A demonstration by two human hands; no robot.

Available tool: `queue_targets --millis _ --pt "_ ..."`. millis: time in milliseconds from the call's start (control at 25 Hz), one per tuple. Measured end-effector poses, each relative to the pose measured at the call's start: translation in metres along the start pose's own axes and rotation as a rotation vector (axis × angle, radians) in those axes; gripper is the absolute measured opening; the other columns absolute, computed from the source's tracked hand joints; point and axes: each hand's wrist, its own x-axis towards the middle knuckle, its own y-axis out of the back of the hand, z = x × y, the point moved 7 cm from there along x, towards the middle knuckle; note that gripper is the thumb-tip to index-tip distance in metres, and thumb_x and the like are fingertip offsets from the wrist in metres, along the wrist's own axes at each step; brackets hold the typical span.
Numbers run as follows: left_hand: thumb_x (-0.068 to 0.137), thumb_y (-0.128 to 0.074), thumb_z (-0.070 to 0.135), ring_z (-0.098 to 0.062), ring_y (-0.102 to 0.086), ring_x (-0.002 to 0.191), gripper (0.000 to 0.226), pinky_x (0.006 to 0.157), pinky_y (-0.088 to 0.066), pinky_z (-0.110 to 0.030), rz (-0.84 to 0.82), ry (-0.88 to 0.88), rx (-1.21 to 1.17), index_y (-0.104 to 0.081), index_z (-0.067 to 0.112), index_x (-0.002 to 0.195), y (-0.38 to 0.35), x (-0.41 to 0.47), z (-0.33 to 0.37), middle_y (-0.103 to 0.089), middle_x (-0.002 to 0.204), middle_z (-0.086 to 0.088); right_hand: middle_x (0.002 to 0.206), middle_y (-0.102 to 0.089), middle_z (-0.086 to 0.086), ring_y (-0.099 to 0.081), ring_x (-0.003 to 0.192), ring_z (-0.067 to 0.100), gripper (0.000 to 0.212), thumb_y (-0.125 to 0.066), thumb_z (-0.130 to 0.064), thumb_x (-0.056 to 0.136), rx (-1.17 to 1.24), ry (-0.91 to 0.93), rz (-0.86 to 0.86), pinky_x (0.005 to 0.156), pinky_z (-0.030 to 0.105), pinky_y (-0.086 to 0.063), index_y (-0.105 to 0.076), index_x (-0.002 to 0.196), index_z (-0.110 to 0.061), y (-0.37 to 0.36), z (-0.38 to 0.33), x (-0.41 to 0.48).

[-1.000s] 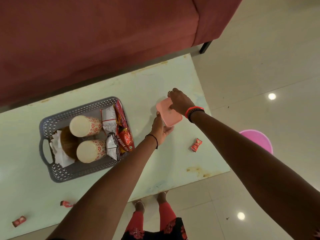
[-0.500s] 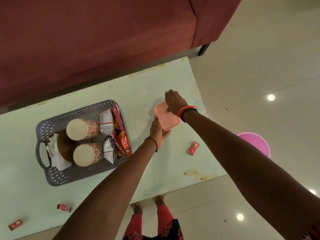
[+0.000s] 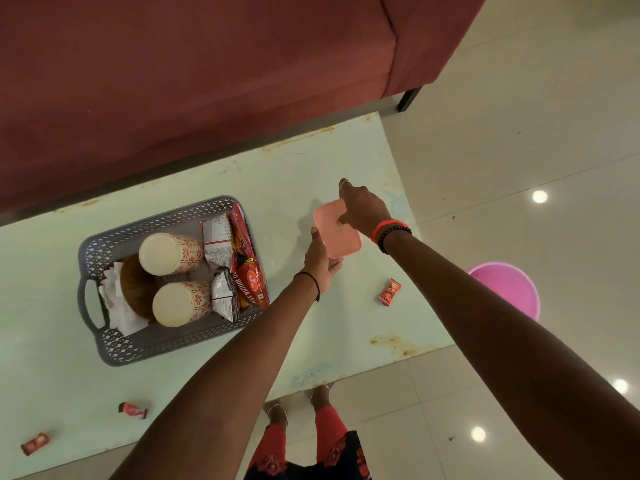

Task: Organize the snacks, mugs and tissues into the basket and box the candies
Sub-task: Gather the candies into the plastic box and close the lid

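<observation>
Right hand (image 3: 363,206) has fingers curled over the top of the pink box (image 3: 337,233), thumb and fingertips pinched at the lid's far edge, likely prying it open or seating it; can't tell which. Left hand (image 3: 320,261) cups the box from below and the near side, fingers wrapped on its base, so the box is held off the table (image 3: 311,161) rather than resting on it. Two-hand hold makes sense: one braces, one works the lid. Whether any candy is inside is hidden. Outward: basket (image 3: 114,348) sits left of the hands, well apart, already loaded with two mugs (image 3: 169,252) lying on their sides, tissues (image 3: 117,306) at the handle end, snack packets (image 3: 247,271) along the right wall. Candies are unboxed: one candy (image 3: 389,291) on the table just right of the left wrist, near the right table edge; two more at the near-left corner, (image 3: 133,410) and (image 3: 34,444), close to the near edge. Plenty of bare tabletop between basket and box to set it down. Watch the right edge; floor and a pink bucket (image 3: 509,289) lie just past it.
</observation>
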Motion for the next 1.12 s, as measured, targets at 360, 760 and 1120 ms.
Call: queue_targets --millis 360,760,1120 --pt "0.096 -0.025 0.056 -0.031 -0.048 0.129 0.063 0.108 -0.041 -0.036 0.097 -0.027 0.083 -0.024 0.021 0.148 0.045 -0.038 -0.04 -0.033 0.151 -0.013 0.087 -0.065 0.002 -0.062 0.078 0.022 0.008 -0.061 -0.01 0.082 0.365 0.026 0.066 0.067 0.031 -0.05 -0.058 0.089 -0.012 -0.002 0.002 -0.093" --pt "0.096 -0.039 0.044 -0.028 -0.053 0.12 0.053 0.091 -0.045 -0.03 0.092 -0.479 1.064 -0.039 0.011 0.138 0.108 -0.078 -0.071 -0.044 0.138 -0.014 0.078 -0.057 0.004 -0.05 0.064 0.018 0.034 -0.075 0.004 0.065 -0.222 0.436 0.201 0.043 0.026 -0.042 -0.064 0.094 -0.009 -0.116 -0.032 -0.204" --pt "0.091 -0.058 0.029 -0.019 -0.043 0.13 0.053 0.102 -0.045 -0.027 0.131 -0.73 1.556 -0.039 0.014 0.138 0.16 -0.071 -0.097 -0.04 0.142 -0.006 0.091 -0.06 0.011 -0.056 0.073 0.023 0.036 -0.071 0.01 0.07 -0.281 0.378 0.092 0.047 0.03 -0.048 -0.063 0.104 -0.001 -0.168 -0.035 -0.18"
